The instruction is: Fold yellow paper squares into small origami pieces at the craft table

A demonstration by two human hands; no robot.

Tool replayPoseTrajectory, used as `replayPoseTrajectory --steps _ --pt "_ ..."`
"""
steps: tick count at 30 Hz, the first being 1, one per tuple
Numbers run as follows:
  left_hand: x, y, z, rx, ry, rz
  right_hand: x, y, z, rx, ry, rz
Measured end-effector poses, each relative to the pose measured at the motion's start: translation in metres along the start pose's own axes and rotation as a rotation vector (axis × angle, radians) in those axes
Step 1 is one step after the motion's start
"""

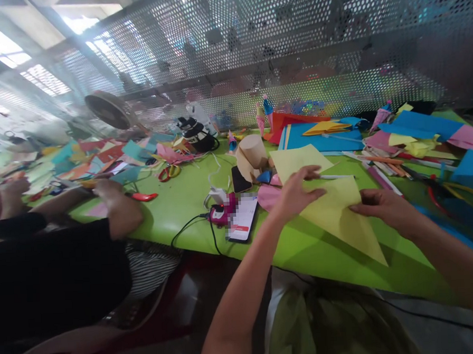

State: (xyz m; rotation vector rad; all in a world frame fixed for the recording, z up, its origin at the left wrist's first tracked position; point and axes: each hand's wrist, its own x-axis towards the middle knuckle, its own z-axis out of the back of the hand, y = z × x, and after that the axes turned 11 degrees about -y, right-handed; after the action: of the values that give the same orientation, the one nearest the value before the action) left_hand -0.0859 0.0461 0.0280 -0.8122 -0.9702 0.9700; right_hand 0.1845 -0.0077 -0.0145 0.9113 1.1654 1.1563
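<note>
A yellow sheet of paper (339,214), partly curled and coming to a point near the table's front edge, lies between my two hands. My right hand (389,207) pinches its right edge between thumb and fingers. At the sheet's upper left is my left hand (298,192), its thumb and fingers apart; whether it touches the paper is hard to make out. Another yellow sheet (299,160) lies flat just behind my left hand. A white pen (335,176) shows between the two sheets.
Left of my hands are a phone (243,217), a pink power strip (222,213) with cables, and a tan paper roll (251,151). Blue paper (333,140) lies behind. Scissors (439,200) and pens crowd the right. A co-worker's arm (121,207) rests on the green table (183,217).
</note>
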Motion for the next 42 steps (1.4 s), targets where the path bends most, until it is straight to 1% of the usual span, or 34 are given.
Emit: replayPoseTrajectory --steps 2,3,4,5,6,8,10,12,18,20,24,28,32,35,39,42 --pt "0.002 0.007 0.0 -0.112 -0.159 0.072 0.0 0.0 0.003 0.068 -0.111 0.008" --pt "0.001 0.012 -0.001 -0.171 -0.201 0.14 0.001 -0.001 0.004 0.106 -0.161 0.002" --pt "-0.001 0.019 -0.004 -0.233 -0.21 0.215 0.001 -0.003 0.005 0.141 -0.201 -0.009" --pt "-0.004 0.025 -0.007 -0.288 -0.189 0.29 0.002 -0.006 0.005 0.17 -0.231 -0.023" --pt "-0.006 0.032 -0.012 -0.336 -0.138 0.348 0.002 -0.008 0.005 0.192 -0.251 -0.035" --pt "-0.011 0.043 -0.021 -0.423 -0.102 0.401 0.002 -0.014 0.006 0.214 -0.272 -0.051" --pt "-0.014 0.049 -0.027 -0.504 -0.102 0.421 0.001 -0.019 0.007 0.212 -0.274 -0.053" --pt "-0.015 0.052 -0.03 -0.548 -0.115 0.44 0.0 -0.022 0.008 0.191 -0.268 -0.055" --pt "-0.018 0.053 -0.026 -0.574 -0.116 0.483 -0.001 -0.025 0.011 0.146 -0.249 -0.041" --pt "-0.019 0.053 -0.025 -0.575 -0.116 0.497 -0.001 -0.024 0.01 0.176 -0.252 -0.058" --pt "-0.02 0.053 -0.024 -0.578 -0.116 0.518 -0.002 -0.023 0.008 0.308 -0.249 -0.116" --pt "-0.02 0.055 -0.024 -0.608 -0.13 0.518 -0.005 -0.017 0.005 0.377 -0.273 -0.128" --pt "-0.021 0.055 -0.025 -0.639 -0.155 0.529 -0.008 -0.01 0.001 0.422 -0.295 -0.17" --pt "-0.02 0.054 -0.025 -0.662 -0.175 0.537 -0.008 -0.007 0.0 0.439 -0.327 -0.169" --pt "-0.021 0.05 -0.023 -0.677 -0.145 0.576 -0.008 -0.006 0.001 0.442 -0.313 -0.18" --pt "-0.022 0.047 -0.021 -0.667 -0.148 0.588 -0.01 -0.007 0.002 0.459 -0.304 -0.167"
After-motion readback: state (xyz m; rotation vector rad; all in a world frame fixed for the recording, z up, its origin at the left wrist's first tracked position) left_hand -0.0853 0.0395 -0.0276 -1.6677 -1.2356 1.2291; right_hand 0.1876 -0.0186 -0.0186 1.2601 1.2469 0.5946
